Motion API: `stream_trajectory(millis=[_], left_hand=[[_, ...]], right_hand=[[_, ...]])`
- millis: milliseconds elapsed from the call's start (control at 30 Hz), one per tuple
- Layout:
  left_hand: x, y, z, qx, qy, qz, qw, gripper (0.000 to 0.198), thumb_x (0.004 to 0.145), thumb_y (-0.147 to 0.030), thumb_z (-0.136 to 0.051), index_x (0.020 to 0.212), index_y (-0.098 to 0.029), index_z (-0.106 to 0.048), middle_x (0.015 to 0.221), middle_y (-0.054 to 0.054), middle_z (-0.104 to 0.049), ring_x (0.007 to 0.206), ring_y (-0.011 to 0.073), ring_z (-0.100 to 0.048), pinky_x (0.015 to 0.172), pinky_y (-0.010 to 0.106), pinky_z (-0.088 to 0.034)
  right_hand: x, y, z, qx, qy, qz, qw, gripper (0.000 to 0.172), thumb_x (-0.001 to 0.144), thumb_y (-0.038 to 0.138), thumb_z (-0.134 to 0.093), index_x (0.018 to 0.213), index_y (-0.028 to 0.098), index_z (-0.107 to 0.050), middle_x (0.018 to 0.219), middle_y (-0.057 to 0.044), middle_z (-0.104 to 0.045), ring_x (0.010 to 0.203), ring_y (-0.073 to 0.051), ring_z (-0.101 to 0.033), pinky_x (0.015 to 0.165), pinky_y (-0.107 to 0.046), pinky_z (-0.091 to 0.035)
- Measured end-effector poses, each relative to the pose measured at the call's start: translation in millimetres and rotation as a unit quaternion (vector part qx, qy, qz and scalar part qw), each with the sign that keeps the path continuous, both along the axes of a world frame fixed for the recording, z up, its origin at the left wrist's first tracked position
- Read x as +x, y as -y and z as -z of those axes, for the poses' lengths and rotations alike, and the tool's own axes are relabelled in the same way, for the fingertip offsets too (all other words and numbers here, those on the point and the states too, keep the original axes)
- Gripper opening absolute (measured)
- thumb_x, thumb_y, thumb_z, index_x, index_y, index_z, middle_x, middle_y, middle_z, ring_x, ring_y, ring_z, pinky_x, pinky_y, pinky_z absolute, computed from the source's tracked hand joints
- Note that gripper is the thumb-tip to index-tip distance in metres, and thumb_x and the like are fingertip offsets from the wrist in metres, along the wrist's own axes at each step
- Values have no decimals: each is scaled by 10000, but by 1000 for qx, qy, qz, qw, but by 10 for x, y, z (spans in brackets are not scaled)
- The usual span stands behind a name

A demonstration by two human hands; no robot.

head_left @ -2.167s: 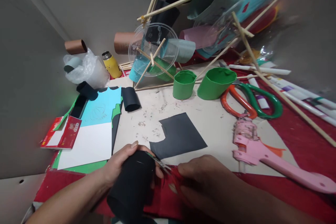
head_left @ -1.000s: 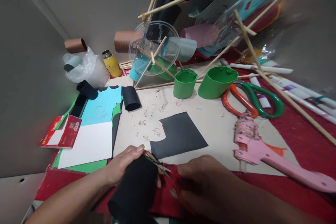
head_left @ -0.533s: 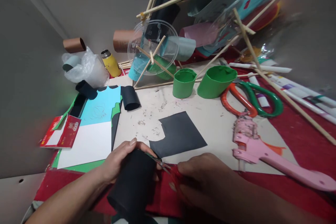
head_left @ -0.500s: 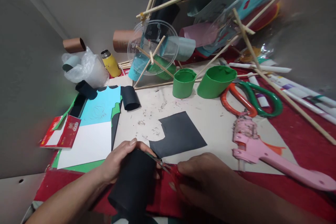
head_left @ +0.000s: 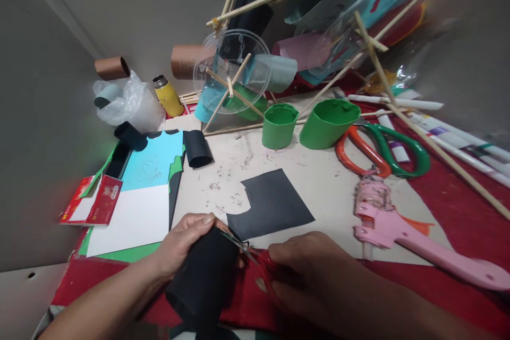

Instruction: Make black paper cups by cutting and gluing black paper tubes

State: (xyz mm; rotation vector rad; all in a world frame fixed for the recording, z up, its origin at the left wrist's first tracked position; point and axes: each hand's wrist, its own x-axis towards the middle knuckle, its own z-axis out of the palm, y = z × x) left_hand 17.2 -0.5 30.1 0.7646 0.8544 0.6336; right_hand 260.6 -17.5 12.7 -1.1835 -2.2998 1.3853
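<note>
The black paper tube lies tilted in the left hand, whose fingers wrap its upper wall close to the rim. It looks light, thin-walled and easy to crush, so a loose wrap near the rim seems the safest hold. The right hand is closed on small red-handled scissors, with the blades at the tube's rim, between the two hands. A black sheet lies just beyond the hands. A pink glue gun is to the right of the right hand, and two green cups stand well beyond.
</note>
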Motion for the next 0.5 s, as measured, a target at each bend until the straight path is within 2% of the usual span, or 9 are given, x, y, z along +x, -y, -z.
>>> stream_trajectory(millis=[167,300,500], left_hand=[[1,-6,-10,7,-9,23,1000,418,952,-455,-557,887,-102,-772,745,126,-766,679,238,-730,708,316,-546],[-7,-8,-11,8,-12,21,1000,426,949,-457,-558,901,-95,-778,747,132,-768,675,239,-730,707,325,-554],[-6,-1,-13,3,-19,18,1000,434,937,-469,-571,841,-93,-765,729,135,-758,690,252,-730,694,323,-545]], right_hand=[[-17,-14,-10,-8,5,-1,1000,181,748,167,-553,617,184,-428,536,61,-431,504,-86,-366,493,-249,-231],[-11,-22,-10,-26,0,-14,1000,178,755,149,-536,624,184,-419,543,64,-420,512,-84,-364,491,-241,-239],[0,-15,-2,-10,2,-9,1000,209,782,144,-531,612,181,-414,534,62,-412,496,-83,-357,495,-249,-224]])
